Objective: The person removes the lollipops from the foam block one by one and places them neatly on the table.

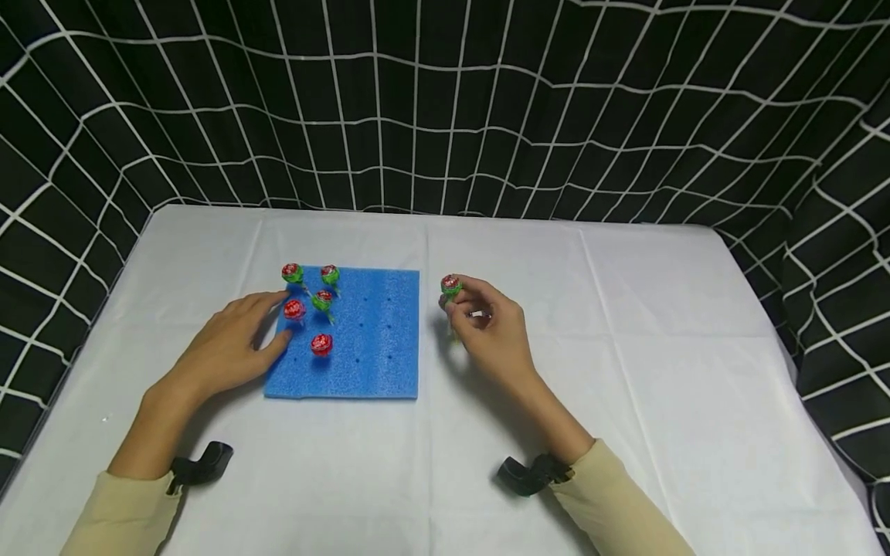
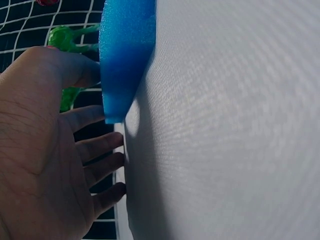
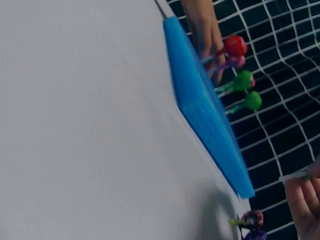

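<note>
A blue foam board (image 1: 375, 340) with small holes lies on the white table, several wrapped lollipops standing in its left part. One has a red wrapper (image 1: 321, 345); another, in red and green (image 1: 322, 300), leans. My left hand (image 1: 232, 344) rests at the board's left edge, thumb and fingers spread and relaxed. Right of the board, my right hand (image 1: 497, 332) pinches a red-and-green lollipop (image 1: 451, 283) between thumb and fingers, above the table. Its white stick (image 3: 294, 176) shows in the right wrist view.
Dark-wrapped lollipops (image 3: 254, 220) lie on the table beyond the board in the right wrist view, mostly hidden by my right hand in the head view. Black cloth with white netting (image 1: 445, 108) surrounds the back and sides of the white table (image 1: 626, 324).
</note>
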{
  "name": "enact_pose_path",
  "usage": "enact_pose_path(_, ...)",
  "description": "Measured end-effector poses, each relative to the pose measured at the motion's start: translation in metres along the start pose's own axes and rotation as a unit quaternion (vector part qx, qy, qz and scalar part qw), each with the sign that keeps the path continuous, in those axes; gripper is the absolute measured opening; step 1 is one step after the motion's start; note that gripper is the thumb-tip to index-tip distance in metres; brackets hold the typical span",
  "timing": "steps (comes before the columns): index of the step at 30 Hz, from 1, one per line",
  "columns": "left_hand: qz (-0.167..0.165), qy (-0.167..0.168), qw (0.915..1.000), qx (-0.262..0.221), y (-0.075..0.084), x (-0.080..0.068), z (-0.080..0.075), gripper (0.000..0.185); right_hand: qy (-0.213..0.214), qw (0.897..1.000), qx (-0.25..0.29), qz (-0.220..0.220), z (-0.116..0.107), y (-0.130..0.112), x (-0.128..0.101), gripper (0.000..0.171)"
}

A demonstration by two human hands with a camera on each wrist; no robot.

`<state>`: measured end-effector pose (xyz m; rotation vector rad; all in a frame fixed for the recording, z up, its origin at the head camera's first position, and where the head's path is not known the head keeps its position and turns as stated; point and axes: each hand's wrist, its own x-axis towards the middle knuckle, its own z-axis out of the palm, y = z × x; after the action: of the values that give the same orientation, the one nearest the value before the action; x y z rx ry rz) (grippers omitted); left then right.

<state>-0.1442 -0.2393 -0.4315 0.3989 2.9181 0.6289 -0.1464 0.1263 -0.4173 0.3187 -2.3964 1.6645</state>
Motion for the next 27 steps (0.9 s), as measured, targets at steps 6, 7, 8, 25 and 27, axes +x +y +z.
enact_pose_path(6, 0.001, 0.001, 1.0000, 0.001, 0.001, 0.000, -0.001, 0.068, 0.018, 1.000, -0.015, 0.004, -0.014, 0.004, 0.001, 0.038)
enact_pose_path(7, 0.001, 0.000, 1.0000, 0.001, 0.001, 0.000, -0.001, 0.068, 0.020, 1.000, -0.016, 0.006, -0.017, 0.005, 0.001, 0.038)
enact_pose_path(8, 0.002, 0.000, 1.0000, 0.002, 0.002, 0.000, -0.001, 0.068, 0.022, 1.000, -0.018, 0.008, -0.019, 0.007, 0.001, 0.038)
enact_pose_path(25, 0.002, 0.001, 1.0000, -0.002, 0.003, -0.001, -0.002, 0.067, 0.041, 0.996, -0.074, 0.032, -0.051, 0.027, -0.002, 0.040)
enact_pose_path(27, 0.002, 0.001, 1.0000, -0.001, 0.003, -0.001, -0.001, 0.067, 0.044, 0.995, -0.077, 0.037, -0.052, 0.029, -0.003, 0.039)
